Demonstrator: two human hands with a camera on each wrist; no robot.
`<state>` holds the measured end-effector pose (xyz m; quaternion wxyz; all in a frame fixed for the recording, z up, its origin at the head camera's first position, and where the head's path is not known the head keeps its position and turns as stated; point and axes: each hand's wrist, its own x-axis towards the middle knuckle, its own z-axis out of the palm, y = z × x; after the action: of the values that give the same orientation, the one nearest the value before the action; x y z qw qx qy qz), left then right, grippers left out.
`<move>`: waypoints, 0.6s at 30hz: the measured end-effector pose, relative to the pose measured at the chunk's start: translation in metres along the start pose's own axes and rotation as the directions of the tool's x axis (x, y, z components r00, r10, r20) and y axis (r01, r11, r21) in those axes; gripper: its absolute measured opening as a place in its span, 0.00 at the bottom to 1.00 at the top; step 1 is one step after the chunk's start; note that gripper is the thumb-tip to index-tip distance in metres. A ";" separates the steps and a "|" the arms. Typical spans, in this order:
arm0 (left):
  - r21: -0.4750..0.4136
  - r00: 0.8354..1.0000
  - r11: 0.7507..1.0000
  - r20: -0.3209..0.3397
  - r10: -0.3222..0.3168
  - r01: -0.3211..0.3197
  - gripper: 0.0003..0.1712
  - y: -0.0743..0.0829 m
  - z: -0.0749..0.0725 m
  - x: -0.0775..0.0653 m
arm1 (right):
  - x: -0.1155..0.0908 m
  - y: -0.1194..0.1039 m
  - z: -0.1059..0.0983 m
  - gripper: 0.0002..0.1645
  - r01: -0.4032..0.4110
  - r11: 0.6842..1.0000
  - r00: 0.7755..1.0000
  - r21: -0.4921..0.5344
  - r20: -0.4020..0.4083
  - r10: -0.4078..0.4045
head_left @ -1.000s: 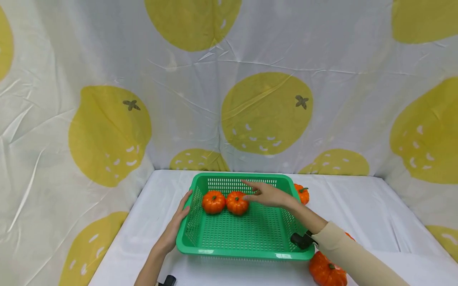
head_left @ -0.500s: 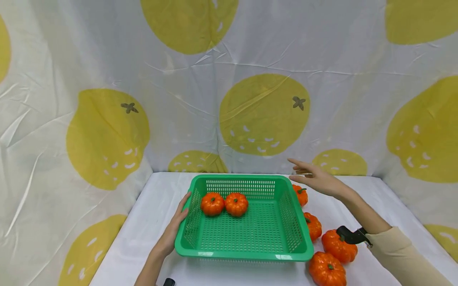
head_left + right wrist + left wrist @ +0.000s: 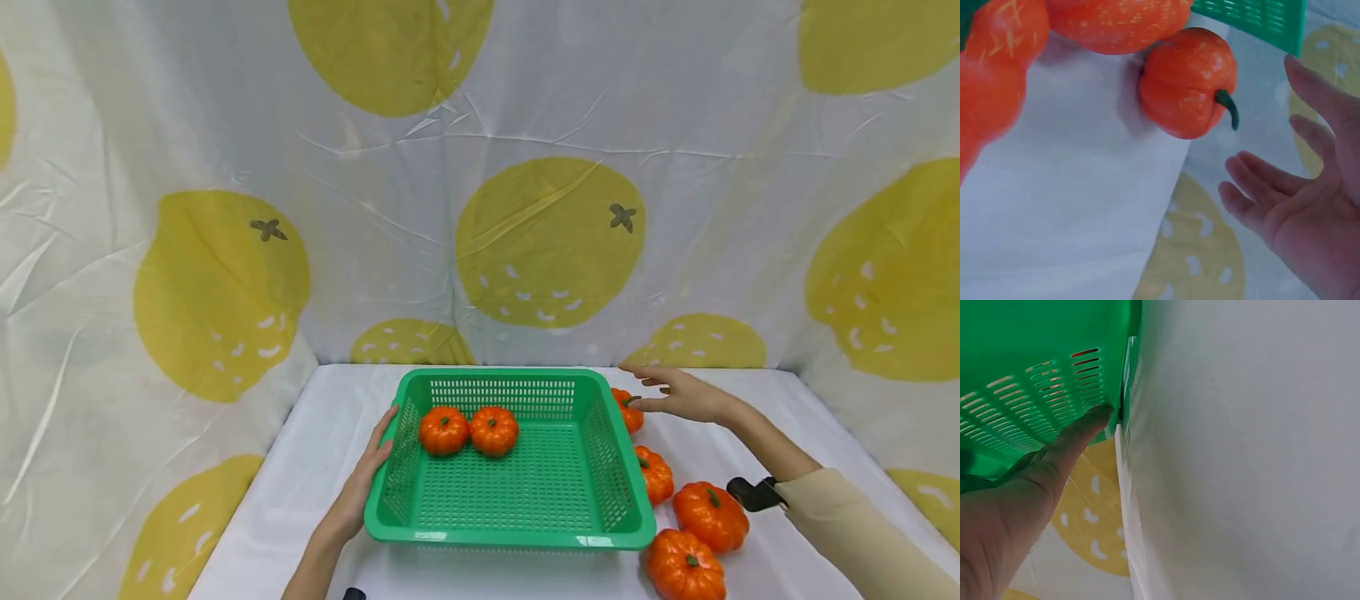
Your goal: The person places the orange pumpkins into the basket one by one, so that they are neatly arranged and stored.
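A green plastic basket [image 3: 517,540] stands on the white table, with two small orange pumpkins [image 3: 444,431] [image 3: 493,432] side by side in its back left part. My left hand [image 3: 358,487] rests against the basket's left side; in the left wrist view a straight finger [image 3: 1082,434] lies along the slotted outer wall. Past the basket's right rim, my right hand [image 3: 686,397] hovers with fingers spread beside the rearmost loose pumpkin [image 3: 628,411]. The right wrist view shows this pumpkin [image 3: 1188,84] with its green stem turned toward the hand, apart from the fingers.
More pumpkins line the basket's right side: one by the wall [image 3: 655,477], one farther right [image 3: 711,517] and one at the front corner [image 3: 685,567]. A lemon-print cloth [image 3: 555,242] hangs behind the table and at both sides.
My right hand has left the space above the basket, moved right past the rim, then lowered toward the rearmost pumpkin. My left hand has stayed on the basket's side.
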<state>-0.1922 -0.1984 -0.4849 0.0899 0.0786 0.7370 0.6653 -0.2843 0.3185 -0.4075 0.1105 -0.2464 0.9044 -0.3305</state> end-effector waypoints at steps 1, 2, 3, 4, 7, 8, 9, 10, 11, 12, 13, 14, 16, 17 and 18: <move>0.002 1.000 1.000 -0.001 -0.002 0.002 0.31 0.000 0.000 0.000 | 0.001 0.002 0.002 0.43 -0.012 1.000 1.000 0.012 0.022 0.012; 0.002 1.000 1.000 -0.002 -0.003 0.003 0.31 0.000 0.000 0.000 | 0.003 0.005 0.004 0.44 -0.017 1.000 0.999 0.014 0.042 0.017; 0.003 1.000 1.000 -0.004 -0.004 0.004 0.31 0.000 0.000 0.000 | 0.005 0.008 0.006 0.44 -0.023 1.000 0.998 0.017 0.059 0.022; 0.005 1.000 1.000 -0.004 -0.005 0.005 0.31 -0.001 0.000 0.000 | 0.006 0.011 0.008 0.45 -0.024 1.000 0.997 0.017 0.070 0.022; 0.009 1.000 1.000 -0.004 -0.003 0.003 0.31 -0.001 0.000 0.000 | 0.009 0.020 0.013 0.46 -0.020 1.000 0.996 0.022 0.091 0.018; 0.010 1.000 1.000 -0.004 -0.001 0.001 0.31 -0.001 0.000 0.000 | 0.010 0.022 0.014 0.46 -0.014 1.000 0.995 0.026 0.095 0.011; 0.012 1.000 1.000 -0.003 0.001 -0.001 0.31 -0.001 0.000 0.000 | 0.010 0.025 0.015 0.47 -0.009 0.999 0.995 0.033 0.100 0.006; 0.012 1.000 1.000 -0.002 0.003 -0.003 0.31 -0.002 0.000 0.000 | 0.011 0.027 0.016 0.47 -0.001 0.999 0.995 0.038 0.104 -0.002; 0.012 1.000 1.000 -0.002 0.005 -0.005 0.31 -0.002 -0.001 0.000 | 0.012 0.029 0.016 0.47 0.003 0.999 0.994 0.045 0.110 -0.008; 0.013 1.000 1.000 -0.002 0.006 -0.006 0.31 -0.002 -0.001 0.001 | 0.012 0.031 0.017 0.47 0.004 0.998 0.993 0.055 0.115 -0.010; 0.012 1.000 1.000 -0.002 0.007 -0.007 0.31 -0.002 -0.001 0.001 | 0.012 0.033 0.017 0.47 0.006 0.998 0.993 0.059 0.121 -0.013; 0.012 1.000 1.000 -0.002 0.008 -0.008 0.31 -0.002 -0.001 0.000 | 0.013 0.035 0.018 0.47 0.001 0.998 0.992 0.066 0.125 -0.009; 0.011 1.000 1.000 -0.002 0.008 -0.008 0.31 -0.002 -0.001 0.000 | 0.014 0.039 0.019 0.46 -0.006 0.997 0.991 0.073 0.132 -0.004; 0.013 1.000 1.000 -0.002 0.007 -0.007 0.31 -0.002 -0.001 0.000 | 0.014 0.041 0.020 0.46 -0.010 0.997 0.991 0.077 0.134 -0.001; 0.014 1.000 1.000 -0.003 0.006 -0.006 0.31 -0.003 -0.001 0.000 | 0.015 0.042 0.020 0.46 -0.012 0.997 0.991 0.080 0.134 0.001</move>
<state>-0.1927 -0.1992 -0.4874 0.0862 0.0806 0.7416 0.6604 -0.3050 0.3277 -0.4510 0.1820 -0.2603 0.8816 -0.3491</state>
